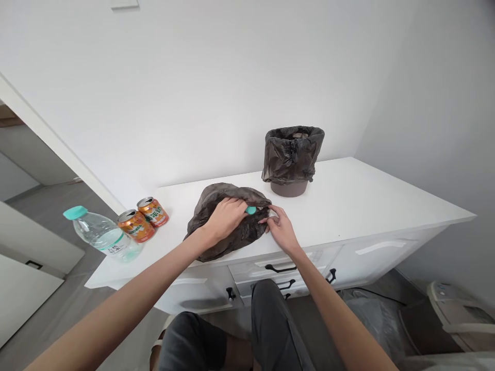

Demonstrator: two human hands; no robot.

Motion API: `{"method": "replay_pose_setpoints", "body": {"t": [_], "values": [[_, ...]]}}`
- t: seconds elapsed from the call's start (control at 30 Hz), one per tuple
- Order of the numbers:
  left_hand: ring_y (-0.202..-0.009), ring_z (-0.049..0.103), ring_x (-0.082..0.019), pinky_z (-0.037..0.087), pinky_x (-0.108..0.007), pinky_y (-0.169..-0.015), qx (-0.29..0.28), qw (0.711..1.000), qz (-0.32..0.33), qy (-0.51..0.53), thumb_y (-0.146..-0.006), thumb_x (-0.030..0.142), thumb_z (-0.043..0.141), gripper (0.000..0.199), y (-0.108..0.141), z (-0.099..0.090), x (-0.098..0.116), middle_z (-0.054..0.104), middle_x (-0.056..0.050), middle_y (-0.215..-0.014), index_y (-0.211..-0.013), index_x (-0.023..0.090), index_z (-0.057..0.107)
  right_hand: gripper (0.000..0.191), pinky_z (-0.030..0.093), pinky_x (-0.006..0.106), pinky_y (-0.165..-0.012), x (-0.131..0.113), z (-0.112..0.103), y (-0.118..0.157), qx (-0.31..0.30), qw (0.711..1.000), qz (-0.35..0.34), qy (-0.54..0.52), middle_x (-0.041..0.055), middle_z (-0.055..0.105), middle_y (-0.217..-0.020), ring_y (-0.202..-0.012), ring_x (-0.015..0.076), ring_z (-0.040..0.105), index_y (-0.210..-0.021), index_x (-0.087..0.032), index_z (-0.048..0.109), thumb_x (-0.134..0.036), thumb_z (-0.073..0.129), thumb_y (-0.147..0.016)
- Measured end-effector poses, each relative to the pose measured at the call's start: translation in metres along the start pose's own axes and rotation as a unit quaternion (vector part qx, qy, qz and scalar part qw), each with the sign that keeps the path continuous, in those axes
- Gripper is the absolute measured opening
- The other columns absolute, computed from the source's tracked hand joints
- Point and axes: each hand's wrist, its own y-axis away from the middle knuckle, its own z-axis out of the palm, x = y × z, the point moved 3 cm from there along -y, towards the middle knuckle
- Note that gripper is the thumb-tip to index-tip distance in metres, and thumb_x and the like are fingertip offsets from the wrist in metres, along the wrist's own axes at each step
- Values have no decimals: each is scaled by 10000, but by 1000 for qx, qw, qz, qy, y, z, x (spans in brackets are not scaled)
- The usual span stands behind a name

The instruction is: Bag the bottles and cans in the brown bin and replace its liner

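A crumpled dark plastic garbage bag (209,206) lies on the white cabinet top, its mouth spread open. My left hand (227,217) is curled at the bag's mouth, with a round teal bottle cap (251,210) showing beside its fingers. Whether a bottle is attached to the cap is hidden by the hand and bag. At the bag's right edge, my right hand (281,230) pinches the thin plastic between thumb and fingers.
Behind to the right stands a small trash bin (289,189) lined with a dark bag. At the left are two orange soda cans (136,226) and a clear teal-capped bottle (104,234). Black drawer handles (280,268) stick out in front, above my knees.
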Motion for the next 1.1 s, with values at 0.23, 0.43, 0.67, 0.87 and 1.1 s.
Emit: {"method": "replay_pose_setpoints", "body": {"t": [0.23, 0.43, 0.67, 0.87, 1.1], "values": [[-1346, 628, -250, 491, -455, -1164, 190, 963, -69, 176, -1087, 395, 513, 323, 79, -57, 3, 691, -59, -1412, -1390, 302, 575, 560, 630, 435, -701, -5, 1, 8, 6, 1000, 17, 19, 141, 733, -1113, -724, 245, 714, -1379, -196, 557, -307, 506, -833], [-1275, 681, -260, 594, -478, -1084, 337, 886, -229, 221, -1023, 491, 622, 474, 149, -131, -12, 689, -71, -1383, -1452, 327, 503, 607, 614, 437, -726, -7, 2, 15, -6, 998, 22, 53, 118, 766, -1052, -687, 234, 687, -1410, -177, 553, -345, 530, -827], [-1194, 720, -224, 633, -433, -1001, 443, 834, -258, 201, -1019, 484, 605, 300, 172, -186, -59, 684, -19, -1349, -1275, 329, 585, 640, 599, 447, -793, 0, 2, 20, 14, 997, 33, 73, 89, 778, -921, -680, 243, 682, -1416, -139, 545, -372, 560, -821], [-1155, 719, -251, 642, -410, -905, 384, 843, -310, 215, -1014, 483, 595, 359, 152, -145, -98, 701, -94, -1334, -1279, 242, 568, 636, 591, 444, -809, 10, -1, 19, 5, 997, 24, 74, 92, 790, -970, -692, 232, 673, -1450, -133, 509, -349, 554, -853], [-1078, 714, -241, 614, -418, -917, 351, 854, -318, 216, -1009, 401, 581, 345, 127, -90, -145, 703, -118, -1279, -1298, 214, 555, 589, 594, 444, -825, 4, 1, 18, 10, 997, 35, 72, 80, 782, -937, -677, 228, 676, -1395, -144, 554, -354, 555, -845]]}}
